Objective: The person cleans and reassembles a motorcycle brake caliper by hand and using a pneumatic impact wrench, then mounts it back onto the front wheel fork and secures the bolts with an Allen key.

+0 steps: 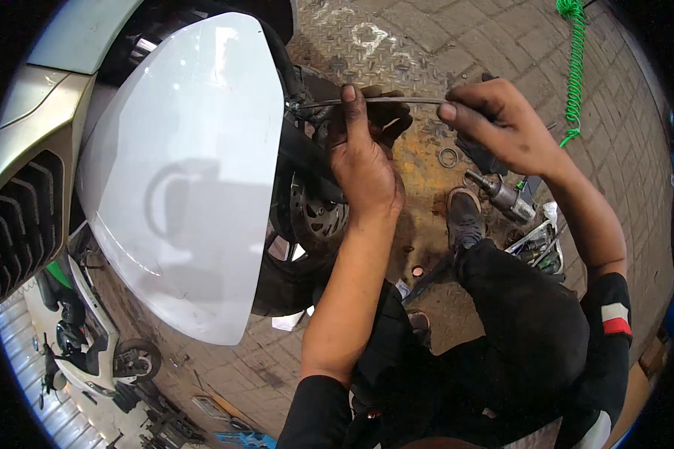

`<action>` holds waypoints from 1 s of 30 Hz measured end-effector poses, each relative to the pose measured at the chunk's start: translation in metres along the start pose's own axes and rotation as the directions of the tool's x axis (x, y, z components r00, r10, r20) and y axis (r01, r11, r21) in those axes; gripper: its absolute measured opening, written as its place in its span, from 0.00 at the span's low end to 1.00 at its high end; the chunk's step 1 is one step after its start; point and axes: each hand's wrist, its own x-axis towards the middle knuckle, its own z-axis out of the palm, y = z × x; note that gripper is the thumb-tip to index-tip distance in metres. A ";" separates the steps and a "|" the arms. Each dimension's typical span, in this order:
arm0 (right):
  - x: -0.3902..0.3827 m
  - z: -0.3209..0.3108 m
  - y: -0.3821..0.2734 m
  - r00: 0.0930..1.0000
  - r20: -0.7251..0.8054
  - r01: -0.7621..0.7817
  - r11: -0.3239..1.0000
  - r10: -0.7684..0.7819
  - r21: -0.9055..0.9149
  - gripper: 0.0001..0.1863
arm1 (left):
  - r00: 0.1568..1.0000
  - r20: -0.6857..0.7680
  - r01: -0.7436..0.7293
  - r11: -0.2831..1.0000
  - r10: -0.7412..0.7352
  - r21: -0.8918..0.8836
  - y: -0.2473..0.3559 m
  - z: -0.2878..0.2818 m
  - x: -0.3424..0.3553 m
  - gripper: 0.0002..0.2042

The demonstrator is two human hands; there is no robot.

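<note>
A thin metal rod [408, 99] runs sideways from the edge of a white motorbike fender [195, 179] to the right. My left hand [365, 161] is closed round the rod near the fender, thumb over it and darkened fingers behind. At the rod's right end, my right hand [505, 127] pinches it between thumb and fingers. The left end reaches a small fastener spot beside the fender's edge; the exact contact is too small to tell. Under my left hand are the dark fork leg and the brake disc [320, 215] of the front wheel.
An impact wrench [505, 198] lies right of my shoe [464, 213], near a tray of tools [541, 247]. A metal ring [448, 157] lies on the worn yellow plate. A green coiled hose [574, 71] hangs at upper right. Another motorbike [90, 344] stands at lower left.
</note>
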 end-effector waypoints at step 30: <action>0.006 0.012 -0.011 0.775 0.172 0.630 0.763 -0.608 -0.146 0.16 | 0.880 0.282 0.446 0.867 -0.381 -0.221 -0.016 -0.021 -0.005 0.14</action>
